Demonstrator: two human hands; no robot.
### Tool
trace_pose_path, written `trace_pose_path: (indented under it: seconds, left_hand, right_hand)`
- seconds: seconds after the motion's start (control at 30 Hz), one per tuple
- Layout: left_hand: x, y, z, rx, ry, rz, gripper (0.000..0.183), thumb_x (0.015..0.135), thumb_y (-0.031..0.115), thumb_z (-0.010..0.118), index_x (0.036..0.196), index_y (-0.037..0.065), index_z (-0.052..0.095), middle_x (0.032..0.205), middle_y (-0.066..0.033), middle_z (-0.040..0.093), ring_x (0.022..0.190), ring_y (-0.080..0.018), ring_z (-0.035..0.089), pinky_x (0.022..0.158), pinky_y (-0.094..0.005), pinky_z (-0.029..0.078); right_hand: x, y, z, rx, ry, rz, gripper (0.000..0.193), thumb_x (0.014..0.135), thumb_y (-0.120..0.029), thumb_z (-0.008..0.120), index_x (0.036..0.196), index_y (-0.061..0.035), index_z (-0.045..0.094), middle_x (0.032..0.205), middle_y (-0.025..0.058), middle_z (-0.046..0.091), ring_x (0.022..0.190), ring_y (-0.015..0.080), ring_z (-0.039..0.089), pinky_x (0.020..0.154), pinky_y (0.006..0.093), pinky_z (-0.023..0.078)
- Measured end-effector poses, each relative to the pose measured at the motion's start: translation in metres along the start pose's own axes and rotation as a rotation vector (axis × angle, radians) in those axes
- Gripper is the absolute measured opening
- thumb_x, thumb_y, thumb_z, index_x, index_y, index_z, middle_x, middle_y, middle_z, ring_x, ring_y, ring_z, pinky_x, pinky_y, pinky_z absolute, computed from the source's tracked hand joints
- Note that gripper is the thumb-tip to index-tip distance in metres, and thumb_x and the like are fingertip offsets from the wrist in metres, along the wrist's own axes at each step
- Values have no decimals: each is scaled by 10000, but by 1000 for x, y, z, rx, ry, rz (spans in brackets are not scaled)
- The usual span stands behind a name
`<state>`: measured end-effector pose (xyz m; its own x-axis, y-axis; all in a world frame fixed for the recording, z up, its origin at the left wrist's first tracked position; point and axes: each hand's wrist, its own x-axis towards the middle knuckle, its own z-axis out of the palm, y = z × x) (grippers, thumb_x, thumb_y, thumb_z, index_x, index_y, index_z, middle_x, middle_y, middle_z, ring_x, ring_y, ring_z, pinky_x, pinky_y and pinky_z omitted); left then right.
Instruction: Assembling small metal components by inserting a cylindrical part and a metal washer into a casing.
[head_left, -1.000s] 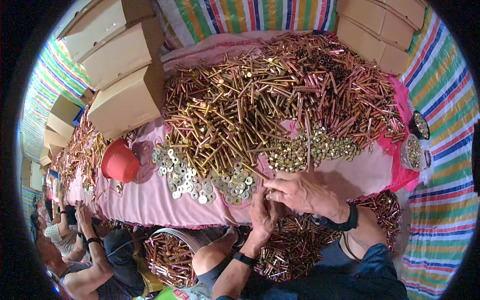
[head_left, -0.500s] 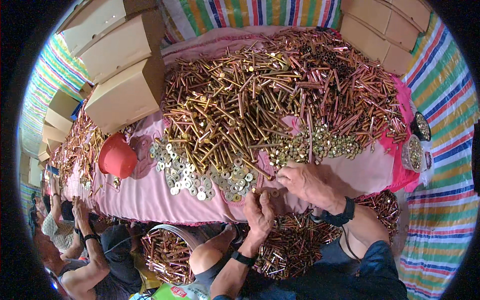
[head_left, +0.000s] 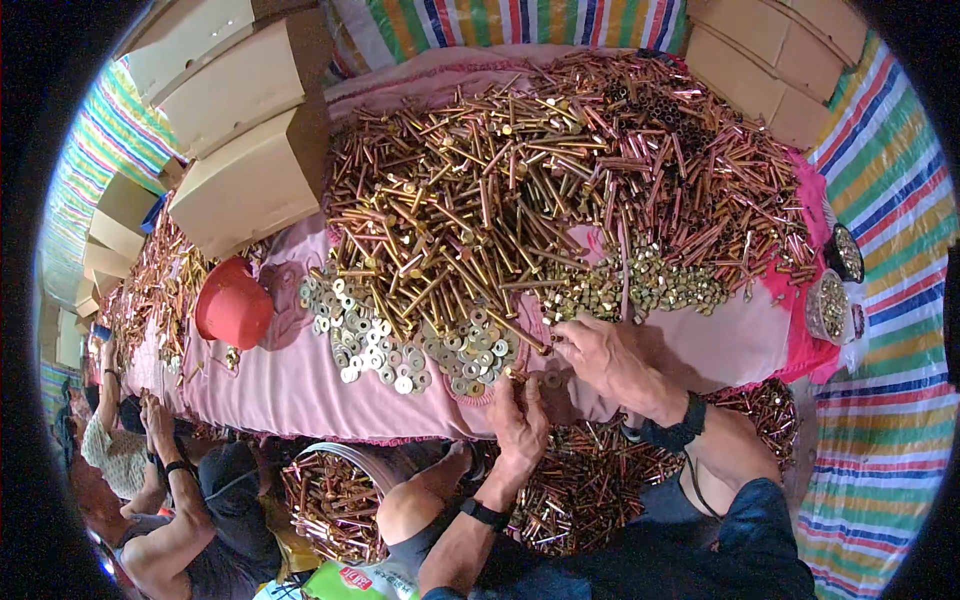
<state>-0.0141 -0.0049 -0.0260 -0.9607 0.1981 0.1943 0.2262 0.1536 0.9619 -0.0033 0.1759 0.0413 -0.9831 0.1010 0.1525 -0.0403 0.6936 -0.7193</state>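
My left hand (head_left: 520, 420) is closed in a pinch near the front edge of the cloth-covered table, with a small brass-coloured fitting (head_left: 515, 375) showing at its fingertips. Its exact kind is too small to make out. Fingers curled and pressed together, my right hand (head_left: 605, 362) is just in front of the pile of small yellowish nuts (head_left: 640, 285). Whatever those fingers hold is hidden. A bolt (head_left: 522, 335) ends just left of the right fingertips. Flat silver washers (head_left: 405, 362) spread to the left of both hands, below a large heap of coppery bolts (head_left: 450, 220).
A red plastic tub (head_left: 235, 305) stands left of the washers. Cardboard boxes (head_left: 245, 190) are stacked at the back left. Copper-coloured sleeves (head_left: 690, 180) pile at the back right, beside clear tubs (head_left: 828, 305). Another person's hands (head_left: 160, 425) work at the far left.
The brass-coloured fitting has risen slightly at my left fingertips. My right hand shifts only a little. At the far left, a co-worker's arm has moved up toward the table.
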Motion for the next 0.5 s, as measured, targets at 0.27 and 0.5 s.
trace_pose_path:
  seconds: [0.27,0.5]
  left_hand:
    - [9,8,-2,60,-11,80,210,1040,99,578,1221,1,619,808,-92,656,644,-144,600,586,-294,483]
    - [10,22,-1,-275,-131,-169,267,1092,188,509,1256,0,604,785,-44,635,621,-74,572,548,-236,472]
  right_hand:
    - [7,14,6,-109,37,-89,218,907,-88,689,1098,11,651,875,143,636,711,281,665,617,382,525]
    - [8,-7,-16,680,-152,397,189,971,-128,661,1043,45,637,913,97,701,742,160,707,628,283,575]
